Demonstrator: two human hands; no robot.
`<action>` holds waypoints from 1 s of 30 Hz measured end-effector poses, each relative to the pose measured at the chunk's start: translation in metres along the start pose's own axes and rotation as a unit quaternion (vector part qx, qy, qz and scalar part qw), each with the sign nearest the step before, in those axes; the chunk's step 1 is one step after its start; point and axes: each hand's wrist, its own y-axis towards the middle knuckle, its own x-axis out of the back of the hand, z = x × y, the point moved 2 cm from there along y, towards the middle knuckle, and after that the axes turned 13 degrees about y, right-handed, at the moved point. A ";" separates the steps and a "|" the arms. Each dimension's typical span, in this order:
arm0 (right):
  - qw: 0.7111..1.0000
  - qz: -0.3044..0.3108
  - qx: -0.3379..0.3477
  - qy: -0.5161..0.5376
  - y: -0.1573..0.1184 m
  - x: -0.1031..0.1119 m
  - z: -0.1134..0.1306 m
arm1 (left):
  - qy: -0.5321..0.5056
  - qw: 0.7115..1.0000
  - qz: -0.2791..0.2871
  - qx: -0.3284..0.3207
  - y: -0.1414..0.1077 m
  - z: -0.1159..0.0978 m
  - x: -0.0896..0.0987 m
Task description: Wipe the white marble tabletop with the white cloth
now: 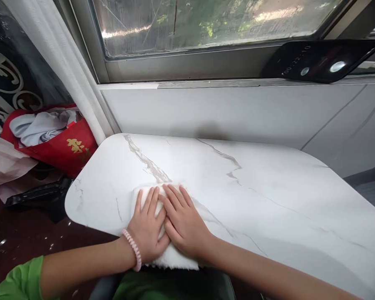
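A white fluffy cloth (178, 259) lies flat on the white marble-patterned table (262, 183), its lower end reaching the near edge. My left hand (148, 227) rests palm down on the cloth with its fingers stretched out; a pink coiled band circles that wrist. Beside it, my right hand (184, 221) also presses flat on the cloth, fingers extended, its thumb side touching my left hand. Both palms hide much of the cloth's middle.
At the left stands a red bag (62, 146) with pale folded fabric inside, beside a white curtain (62, 62). A window (187, 64) runs behind the table. A dark phone (321, 62) showing a timer is at the window's right.
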 end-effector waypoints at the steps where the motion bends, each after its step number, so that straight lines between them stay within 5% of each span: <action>1: 1.000 0.003 -0.002 0.003 -0.005 0.002 0.001 | -0.001 1.000 0.005 -0.008 -0.001 -0.005 0.001; 9: 1.000 -0.010 -0.014 0.007 0.024 0.008 -0.025 | -0.007 1.000 -0.001 -0.011 0.035 0.012 -0.010; 19: 0.994 -0.054 -0.081 -0.052 0.132 0.031 -0.138 | 0.047 0.997 0.029 -0.054 0.194 0.092 -0.047; 23: 0.989 -0.083 -0.110 -0.050 0.157 0.040 -0.169 | 0.045 0.996 0.016 -0.071 0.239 0.111 -0.055; 30: 0.983 -0.130 -0.126 -0.016 0.158 0.047 -0.179 | 0.037 0.998 0.003 -0.054 0.256 0.110 -0.056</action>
